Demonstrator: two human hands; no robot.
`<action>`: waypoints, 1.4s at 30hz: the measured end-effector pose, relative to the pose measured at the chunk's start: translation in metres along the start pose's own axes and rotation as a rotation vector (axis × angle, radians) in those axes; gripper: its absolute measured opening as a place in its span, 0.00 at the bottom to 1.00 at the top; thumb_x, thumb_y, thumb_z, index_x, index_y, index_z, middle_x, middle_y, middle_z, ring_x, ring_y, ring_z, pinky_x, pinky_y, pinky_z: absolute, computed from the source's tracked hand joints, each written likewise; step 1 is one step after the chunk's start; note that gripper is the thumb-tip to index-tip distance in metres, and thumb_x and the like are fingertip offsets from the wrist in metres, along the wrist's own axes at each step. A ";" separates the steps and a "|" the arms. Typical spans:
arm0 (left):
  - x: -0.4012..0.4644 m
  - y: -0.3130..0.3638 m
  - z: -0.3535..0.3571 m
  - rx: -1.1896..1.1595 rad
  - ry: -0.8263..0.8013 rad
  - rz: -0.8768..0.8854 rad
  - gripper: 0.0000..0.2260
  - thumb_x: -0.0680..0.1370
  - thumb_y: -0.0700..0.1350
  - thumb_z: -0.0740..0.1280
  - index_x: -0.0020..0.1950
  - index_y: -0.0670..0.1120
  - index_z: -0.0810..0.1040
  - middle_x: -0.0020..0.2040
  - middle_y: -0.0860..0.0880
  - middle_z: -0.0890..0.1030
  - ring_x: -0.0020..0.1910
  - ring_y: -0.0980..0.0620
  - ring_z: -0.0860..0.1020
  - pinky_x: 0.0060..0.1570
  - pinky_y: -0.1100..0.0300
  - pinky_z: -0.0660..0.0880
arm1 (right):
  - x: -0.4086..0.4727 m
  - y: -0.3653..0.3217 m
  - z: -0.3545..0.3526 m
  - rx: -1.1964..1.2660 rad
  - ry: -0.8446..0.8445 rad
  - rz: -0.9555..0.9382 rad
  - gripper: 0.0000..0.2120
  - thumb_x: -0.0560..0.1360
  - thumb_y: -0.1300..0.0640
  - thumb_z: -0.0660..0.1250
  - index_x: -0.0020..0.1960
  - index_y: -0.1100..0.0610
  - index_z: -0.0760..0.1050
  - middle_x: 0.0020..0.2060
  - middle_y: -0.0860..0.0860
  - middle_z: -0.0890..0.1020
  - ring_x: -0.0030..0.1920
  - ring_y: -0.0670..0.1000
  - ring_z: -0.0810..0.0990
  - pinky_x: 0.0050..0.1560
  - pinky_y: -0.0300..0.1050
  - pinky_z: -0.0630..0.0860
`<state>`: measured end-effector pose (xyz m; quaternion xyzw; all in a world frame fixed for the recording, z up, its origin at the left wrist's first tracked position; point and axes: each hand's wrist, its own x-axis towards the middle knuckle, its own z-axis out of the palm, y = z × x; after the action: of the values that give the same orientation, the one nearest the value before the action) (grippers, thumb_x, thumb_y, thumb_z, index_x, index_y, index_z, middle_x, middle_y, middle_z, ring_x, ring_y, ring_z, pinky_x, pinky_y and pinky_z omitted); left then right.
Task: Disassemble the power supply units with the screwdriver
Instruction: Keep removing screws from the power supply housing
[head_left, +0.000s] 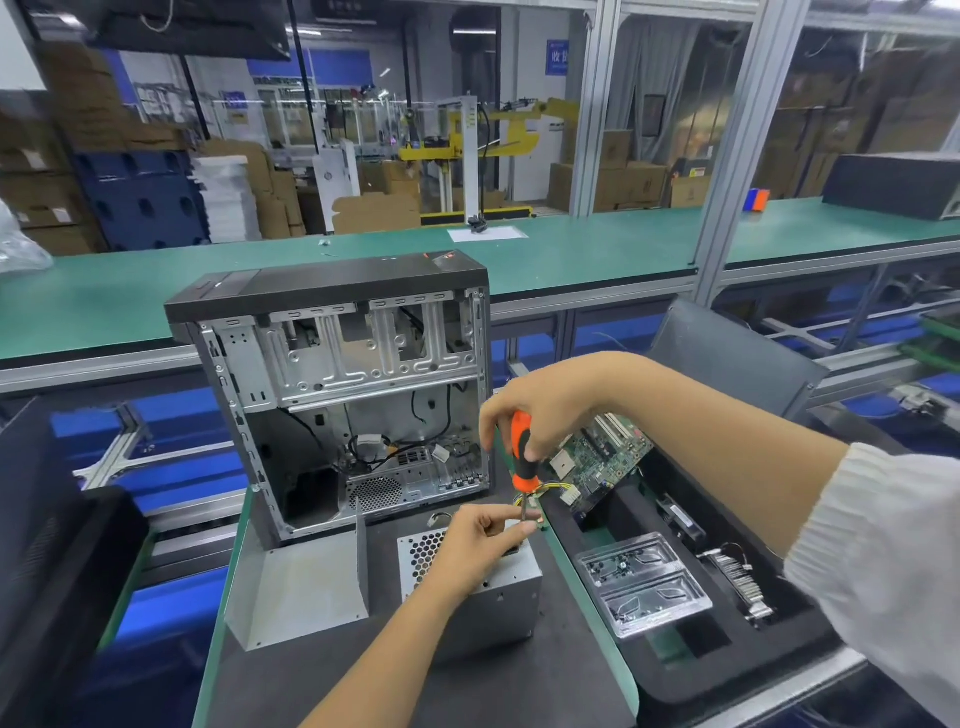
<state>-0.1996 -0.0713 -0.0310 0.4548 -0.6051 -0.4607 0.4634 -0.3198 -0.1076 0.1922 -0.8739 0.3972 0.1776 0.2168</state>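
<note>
A grey metal power supply unit (498, 597) with a honeycomb vent lies on the dark mat in front of me. My right hand (540, 410) grips the orange and black handle of a screwdriver (522, 457), held upright with its tip over the unit's far top edge. My left hand (480, 545) rests on the unit's top and pinches the screwdriver's shaft near its tip. A bundle of yellow and black wires (553, 488) leaves the unit by the tip.
An open computer case (343, 395) stands just behind the unit, with its loose side panel (301, 587) lying at the left. At the right, a black foam tray (727, 644) holds a motherboard (602, 457), a clear plastic tray (644, 587) and a heatsink (737, 582). A green conveyor bench (571, 249) runs behind.
</note>
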 end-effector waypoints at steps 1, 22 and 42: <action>0.000 0.000 0.002 0.005 0.004 -0.013 0.05 0.77 0.41 0.71 0.48 0.48 0.86 0.29 0.48 0.60 0.30 0.53 0.57 0.34 0.66 0.65 | 0.001 -0.001 0.002 -0.039 0.035 0.025 0.17 0.76 0.55 0.68 0.64 0.52 0.71 0.55 0.51 0.74 0.50 0.52 0.78 0.44 0.41 0.76; 0.003 -0.003 0.002 0.017 0.005 -0.063 0.04 0.77 0.42 0.71 0.44 0.47 0.85 0.28 0.55 0.73 0.30 0.55 0.67 0.33 0.67 0.67 | 0.000 0.000 0.007 -0.327 0.254 0.291 0.35 0.72 0.26 0.47 0.47 0.58 0.71 0.39 0.53 0.75 0.35 0.52 0.76 0.33 0.47 0.71; 0.006 -0.010 0.002 0.010 0.033 -0.083 0.04 0.76 0.43 0.72 0.44 0.43 0.85 0.25 0.55 0.72 0.27 0.56 0.64 0.29 0.68 0.65 | 0.007 0.005 0.010 -0.533 0.303 0.223 0.24 0.80 0.39 0.52 0.40 0.59 0.66 0.35 0.51 0.68 0.38 0.54 0.73 0.31 0.46 0.65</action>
<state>-0.2014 -0.0786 -0.0399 0.4894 -0.5804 -0.4687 0.4516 -0.3203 -0.1096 0.1787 -0.8676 0.4576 0.1660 -0.1020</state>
